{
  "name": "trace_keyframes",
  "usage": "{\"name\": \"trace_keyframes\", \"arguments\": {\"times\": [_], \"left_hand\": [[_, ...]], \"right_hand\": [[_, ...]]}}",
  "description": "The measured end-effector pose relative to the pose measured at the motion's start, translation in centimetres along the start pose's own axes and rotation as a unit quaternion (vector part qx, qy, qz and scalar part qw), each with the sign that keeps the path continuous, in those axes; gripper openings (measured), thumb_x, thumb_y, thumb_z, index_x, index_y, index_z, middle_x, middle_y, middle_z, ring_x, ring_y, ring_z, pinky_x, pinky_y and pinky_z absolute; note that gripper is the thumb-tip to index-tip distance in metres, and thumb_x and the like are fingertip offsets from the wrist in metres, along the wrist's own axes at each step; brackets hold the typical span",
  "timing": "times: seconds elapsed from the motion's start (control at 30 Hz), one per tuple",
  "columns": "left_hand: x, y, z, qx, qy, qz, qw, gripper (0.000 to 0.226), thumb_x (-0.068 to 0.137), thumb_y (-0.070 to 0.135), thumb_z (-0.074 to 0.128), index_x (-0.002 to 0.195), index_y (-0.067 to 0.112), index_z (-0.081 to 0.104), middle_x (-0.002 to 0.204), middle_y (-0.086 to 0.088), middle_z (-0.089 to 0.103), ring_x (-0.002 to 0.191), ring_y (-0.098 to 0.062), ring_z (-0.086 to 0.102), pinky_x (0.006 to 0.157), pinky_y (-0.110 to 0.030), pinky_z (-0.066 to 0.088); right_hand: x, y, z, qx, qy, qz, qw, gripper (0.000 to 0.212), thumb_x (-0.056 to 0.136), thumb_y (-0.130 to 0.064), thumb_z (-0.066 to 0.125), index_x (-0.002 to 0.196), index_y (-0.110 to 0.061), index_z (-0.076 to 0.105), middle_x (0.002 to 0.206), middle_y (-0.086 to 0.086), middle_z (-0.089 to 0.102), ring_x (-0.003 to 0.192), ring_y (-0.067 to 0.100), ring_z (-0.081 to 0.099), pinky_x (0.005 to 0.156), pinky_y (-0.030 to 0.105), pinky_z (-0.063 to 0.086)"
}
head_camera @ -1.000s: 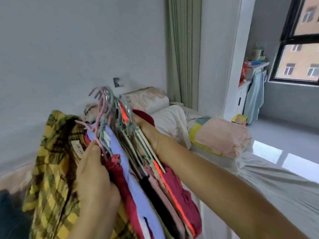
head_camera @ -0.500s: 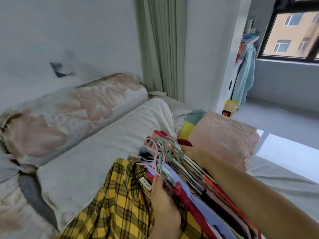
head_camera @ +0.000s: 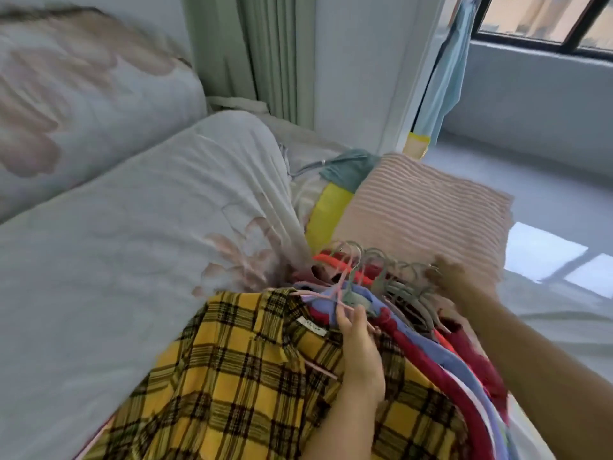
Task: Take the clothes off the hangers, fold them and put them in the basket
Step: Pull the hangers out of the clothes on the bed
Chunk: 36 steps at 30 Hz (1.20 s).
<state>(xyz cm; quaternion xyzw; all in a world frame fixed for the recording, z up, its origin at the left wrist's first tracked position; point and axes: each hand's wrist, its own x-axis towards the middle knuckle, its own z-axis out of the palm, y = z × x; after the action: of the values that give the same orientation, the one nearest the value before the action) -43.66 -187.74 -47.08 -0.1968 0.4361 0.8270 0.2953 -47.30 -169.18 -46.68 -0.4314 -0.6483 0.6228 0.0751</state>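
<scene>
The clothes [head_camera: 248, 376] lie lengthwise, hooks [head_camera: 381, 270] toward the pillow [head_camera: 421, 207]; left hand [head_camera: 361, 346] pinches a pink hanger [head_camera: 326, 297], right hand [head_camera: 454, 280] at the hooks, grip too blurred to tell.

A bundle of clothes on grey-green hangers [head_camera: 398, 287] lies flat on the bed [head_camera: 547, 327], the hooks bunched together at its far end. On top is a yellow-and-black plaid shirt [head_camera: 252, 376] on a pink hanger [head_camera: 326, 298]. Beside it, overlapping, lie a red garment [head_camera: 431, 376], a lavender garment [head_camera: 461, 363] and a dark red garment [head_camera: 481, 360].
</scene>
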Motion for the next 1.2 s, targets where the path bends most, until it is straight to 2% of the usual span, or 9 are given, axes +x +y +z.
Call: {"name": "trace_keyframes", "arguments": {"times": [0.13,0.3,0.4,0.53,0.6,0.67,0.93,1.07,1.2], "left_hand": [[3.9,-3.6,-1.3,0.1,-0.027,-0.051,0.993,0.071,0.088,0.057,0.042,0.148,0.031,0.016,0.152,0.008,0.02,0.139,-0.014,0.021,0.112,-0.038,0.019],[4.6,-4.0,-2.9,0.111,-0.03,-0.048,0.992,0.067,0.082,0.064,0.048,0.14,0.03,0.04,0.146,0.004,0.04,0.135,-0.018,0.035,0.113,-0.039,0.025],[1.9,-2.0,-5.0,0.252,0.018,0.037,0.967,0.018,0.095,0.035,0.05,0.109,0.027,0.058,0.119,0.004,0.059,0.114,-0.015,0.053,0.096,-0.025,0.043],[3.1,4.3,-10.2,0.634,0.097,0.345,0.685,0.029,0.089,0.014,0.059,0.117,0.018,0.053,0.125,-0.001,0.052,0.12,-0.02,0.049,0.102,-0.032,0.042],[6.3,6.6,-11.9,0.793,0.049,0.239,0.558,0.057,0.088,0.033,0.061,0.138,0.024,0.035,0.146,-0.001,0.033,0.138,-0.023,0.029,0.112,-0.048,0.024],[7.9,7.7,-11.9,0.84,0.005,0.153,0.521,0.064,0.085,0.046,0.06,0.139,0.041,0.026,0.148,0.007,0.029,0.139,-0.02,0.024,0.11,-0.053,0.023],[2.4,10.4,-10.8,0.693,-0.076,0.19,0.691,0.017,0.081,0.023,0.071,0.086,0.023,0.055,0.094,0.011,0.061,0.09,-0.01,0.058,0.082,-0.031,0.047],[-3.7,13.1,-7.3,0.654,-0.105,0.26,0.702,0.022,0.08,0.015,0.072,0.08,0.026,0.053,0.081,0.027,0.053,0.076,0.012,0.052,0.066,-0.005,0.04],[-9.8,14.5,-5.6,0.653,-0.132,0.279,0.692,0.021,0.079,0.021,0.072,0.085,0.029,0.054,0.093,0.021,0.057,0.087,0.004,0.054,0.075,-0.009,0.043]], "right_hand": [[0.1,5.0,-4.2,0.121,0.059,0.012,0.991,0.03,0.101,-0.024,0.031,0.1,-0.005,0.054,0.059,0.0,0.068,0.072,0.019,0.057,0.055,0.023,0.052],[1.1,8.7,-1.7,0.031,0.071,-0.045,0.996,0.037,0.101,-0.03,0.032,0.12,-0.01,0.057,0.115,0.009,0.06,0.102,0.021,0.058,0.097,0.037,0.042],[-2.4,8.8,-1.5,-0.056,0.147,-0.173,0.972,0.027,0.097,-0.021,0.047,0.12,-0.006,0.051,0.113,0.007,0.053,0.101,0.016,0.05,0.09,0.025,0.041],[-8.6,10.8,-0.6,-0.263,0.047,-0.245,0.932,0.007,0.092,-0.014,0.056,0.091,-0.02,0.052,0.09,-0.004,0.051,0.085,0.017,0.05,0.072,0.013,0.037],[-9.8,12.8,-0.1,-0.39,-0.05,-0.189,0.9,0.009,0.094,-0.028,0.054,0.101,-0.025,0.049,0.101,-0.009,0.048,0.099,0.016,0.048,0.078,0.017,0.036],[-10.4,13.8,0.4,-0.427,-0.058,-0.163,0.888,0.027,0.094,-0.036,0.052,0.117,-0.024,0.046,0.115,-0.007,0.047,0.112,0.016,0.044,0.09,0.024,0.037],[-14.4,10.9,0.3,-0.366,-0.113,-0.209,0.9,0.064,0.071,-0.081,0.037,0.123,-0.043,0.036,0.116,-0.031,0.04,0.114,-0.002,0.038,0.099,0.023,0.03],[-17.6,4.9,0.7,-0.318,-0.107,-0.277,0.9,0.029,0.086,-0.052,0.052,0.111,-0.04,0.047,0.1,-0.034,0.042,0.099,-0.002,0.049,0.084,0.017,0.041],[-21.8,0.5,-0.6,-0.321,-0.115,-0.367,0.866,0.049,0.082,-0.07,0.039,0.092,-0.029,0.065,0.093,-0.021,0.054,0.089,0.004,0.053,0.075,0.021,0.044]]}}
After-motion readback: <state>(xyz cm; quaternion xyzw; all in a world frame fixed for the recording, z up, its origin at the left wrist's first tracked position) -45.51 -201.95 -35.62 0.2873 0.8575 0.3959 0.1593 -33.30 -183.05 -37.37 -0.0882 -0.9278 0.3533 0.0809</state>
